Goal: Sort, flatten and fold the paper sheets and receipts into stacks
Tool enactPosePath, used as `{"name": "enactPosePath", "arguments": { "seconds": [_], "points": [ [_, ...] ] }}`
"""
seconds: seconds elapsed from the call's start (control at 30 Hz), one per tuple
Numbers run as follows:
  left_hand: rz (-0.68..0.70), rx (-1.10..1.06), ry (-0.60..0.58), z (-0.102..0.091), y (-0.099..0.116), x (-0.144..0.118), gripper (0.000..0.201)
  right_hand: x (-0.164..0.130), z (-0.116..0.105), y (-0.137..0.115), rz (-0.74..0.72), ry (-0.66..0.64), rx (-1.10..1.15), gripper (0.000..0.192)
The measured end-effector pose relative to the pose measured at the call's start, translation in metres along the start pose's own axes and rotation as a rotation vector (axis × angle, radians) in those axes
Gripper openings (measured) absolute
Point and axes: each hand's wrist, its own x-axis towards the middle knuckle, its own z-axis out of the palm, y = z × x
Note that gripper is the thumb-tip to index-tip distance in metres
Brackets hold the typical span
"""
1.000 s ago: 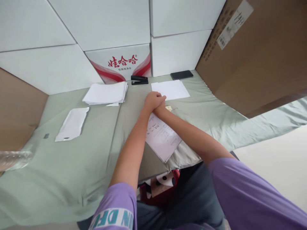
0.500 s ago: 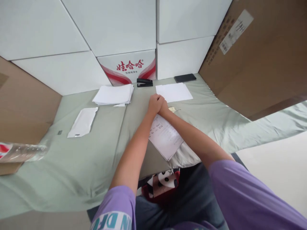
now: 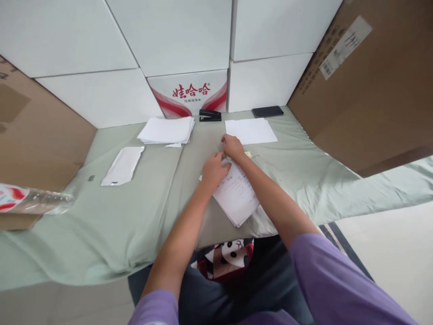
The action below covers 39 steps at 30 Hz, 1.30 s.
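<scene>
A stapled-looking stack of written sheets of paper (image 3: 237,198) lies slanted on the cloth at the front edge. My left hand (image 3: 214,171) is closed over its upper left part, thumb on top, and a paper corner sticks out left of the wrist. At the top end of the sheets my right hand (image 3: 233,145) has curled fingers, close to the left fingertips. What the right fingers hold, if anything, is hidden. Just right of that hand lies a small yellowish piece (image 3: 248,154) with a thin dark strand. Behind stands a black stapler (image 3: 210,115).
A stack of white paper (image 3: 165,131) lies behind left, more white sheets (image 3: 252,131) behind right, near a black phone (image 3: 267,111). A white pouch (image 3: 123,166) and a plastic bottle (image 3: 37,198) lie left. White boxes (image 3: 186,36) and a brown carton (image 3: 368,104) wall the table.
My hands, clasped together over the top of the sheets before, have come apart. The left has moved down and left onto the paper; the right stays near the top. The view has shifted slightly.
</scene>
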Motion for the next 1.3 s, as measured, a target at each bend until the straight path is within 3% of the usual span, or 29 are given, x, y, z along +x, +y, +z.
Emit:
{"name": "enactPosePath", "arguments": {
  "seconds": [0.2, 0.4, 0.7, 0.9, 1.03, 1.13, 1.23, 1.3],
  "points": [
    [-0.053, 0.15, -0.012, 0.005, 0.005, -0.003, 0.053, -0.004, -0.006, 0.001, -0.032, 0.071, 0.077, 0.037],
    [-0.119, 0.115, -0.027, 0.002, 0.003, -0.003, 0.047, -0.004, -0.007, 0.001, -0.033, 0.1, 0.131, 0.034],
    [-0.097, 0.086, -0.043, 0.002, -0.004, 0.001, 0.022, 0.003, -0.018, 0.016, -0.038, 0.128, 0.261, 0.032],
    [-0.017, -0.074, -0.099, -0.017, -0.017, 0.006, 0.017, 0.006, -0.018, 0.021, -0.06, 0.093, 0.263, 0.029],
    [-0.029, -0.161, 0.006, -0.036, -0.034, 0.011, 0.015, 0.003, -0.027, 0.016, -0.132, -0.011, 0.281, 0.025],
    [-0.054, -0.224, 0.119, -0.048, -0.052, 0.016, 0.018, 0.001, -0.04, 0.013, -0.208, -0.217, 0.392, 0.028],
    [-0.051, -0.425, 0.309, -0.054, -0.075, 0.022, 0.024, -0.002, -0.055, 0.014, -0.24, -0.39, 0.426, 0.034],
    [-0.06, -0.613, 0.414, -0.053, -0.089, 0.026, 0.03, -0.004, -0.063, 0.017, -0.249, -0.417, 0.385, 0.033]
  ]
}}
